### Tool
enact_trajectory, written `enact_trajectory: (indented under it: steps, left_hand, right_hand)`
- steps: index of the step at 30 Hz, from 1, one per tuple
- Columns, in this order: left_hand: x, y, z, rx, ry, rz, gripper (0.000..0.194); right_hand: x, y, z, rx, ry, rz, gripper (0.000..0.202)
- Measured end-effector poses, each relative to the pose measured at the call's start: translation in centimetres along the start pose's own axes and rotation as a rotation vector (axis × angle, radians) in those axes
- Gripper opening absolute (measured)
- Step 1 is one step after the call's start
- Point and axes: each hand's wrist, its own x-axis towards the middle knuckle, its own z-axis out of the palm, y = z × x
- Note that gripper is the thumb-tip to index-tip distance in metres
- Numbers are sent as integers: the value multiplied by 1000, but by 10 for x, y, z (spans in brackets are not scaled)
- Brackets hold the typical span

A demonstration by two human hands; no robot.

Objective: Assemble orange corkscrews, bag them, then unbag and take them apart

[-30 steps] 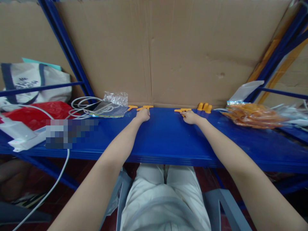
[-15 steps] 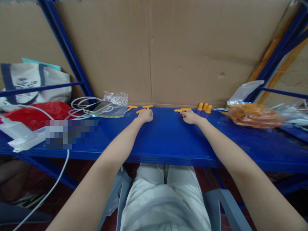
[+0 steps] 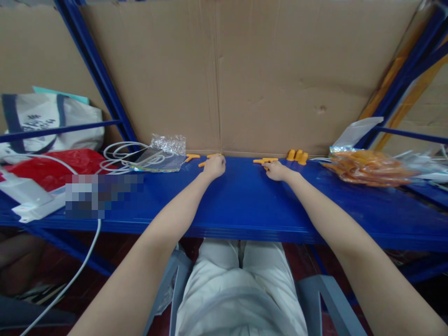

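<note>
My left hand (image 3: 214, 167), its fingers curled into a closed shape, rests at the back of the blue table and partly covers orange T-shaped pieces (image 3: 202, 164). What its fingertips hold, if anything, is hidden. Another orange T-shaped piece (image 3: 192, 157) lies just to its left. Farther right, my right hand (image 3: 276, 170) has its fingers closed at similar orange pieces (image 3: 259, 161); the fingers touch them and hide part of them. Several orange cone-shaped caps (image 3: 298, 156) stand upright beyond the right hand.
Along the back of the blue table (image 3: 245, 200) rises a cardboard wall (image 3: 266, 74). On the left are a clear plastic bag (image 3: 164, 158), white cables (image 3: 119, 154), a red bag (image 3: 70, 163) and a white power strip (image 3: 42, 205). A bag of orange pieces (image 3: 371, 168) lies right.
My left hand has shifted slightly right and away from me, covering more of the orange piece behind it. The right hand stays at the same place.
</note>
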Motion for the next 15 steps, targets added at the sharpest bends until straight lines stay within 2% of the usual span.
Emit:
enact_trajectory:
  steps: [3, 8, 15]
  left_hand:
    - [-1, -13, 0, 46, -16, -111, 42]
    - [1, -31, 6, 46, -204, -242, 51]
    - [-1, -23, 4, 91, -134, -422, 48]
  right_hand:
    - [3, 2, 2, -34, -7, -5, 58]
    - [5, 4, 5, -46, 14, -16, 57]
    - [3, 2, 4, -28, -7, -3, 58]
